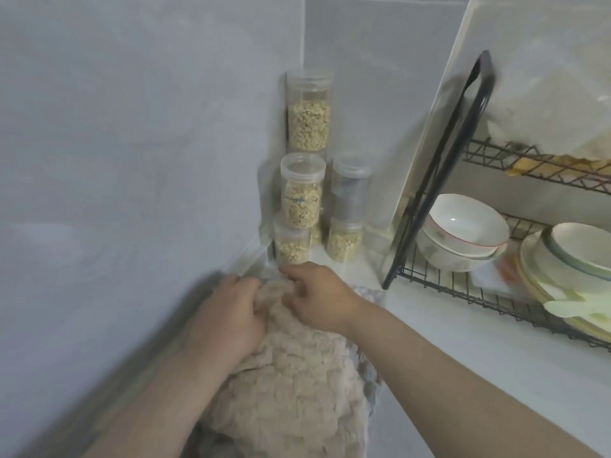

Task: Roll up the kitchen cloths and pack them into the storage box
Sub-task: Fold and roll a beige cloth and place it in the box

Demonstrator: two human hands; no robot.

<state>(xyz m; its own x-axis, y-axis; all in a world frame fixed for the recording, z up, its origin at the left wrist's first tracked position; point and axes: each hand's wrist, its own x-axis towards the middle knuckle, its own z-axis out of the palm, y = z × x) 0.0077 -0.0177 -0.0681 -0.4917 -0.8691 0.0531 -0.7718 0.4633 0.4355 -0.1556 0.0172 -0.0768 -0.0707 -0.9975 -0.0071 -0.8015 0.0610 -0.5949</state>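
A fluffy beige kitchen cloth (297,378) lies along the white counter by the left wall, reaching from the bottom of the view toward the corner. My left hand (228,315) grips its far end on the left, fingers curled into the pile. My right hand (317,295) holds the same far end from the right, fingers bent down into the fabric. A grey patterned cloth edge (367,365) shows under the beige one on its right side. No storage box is in view.
Several clear jars of grain (302,193) are stacked in the corner just beyond my hands. A black wire dish rack (463,285) with bowls (463,236) and plates (568,272) stands at the right. A white board (439,94) leans behind it.
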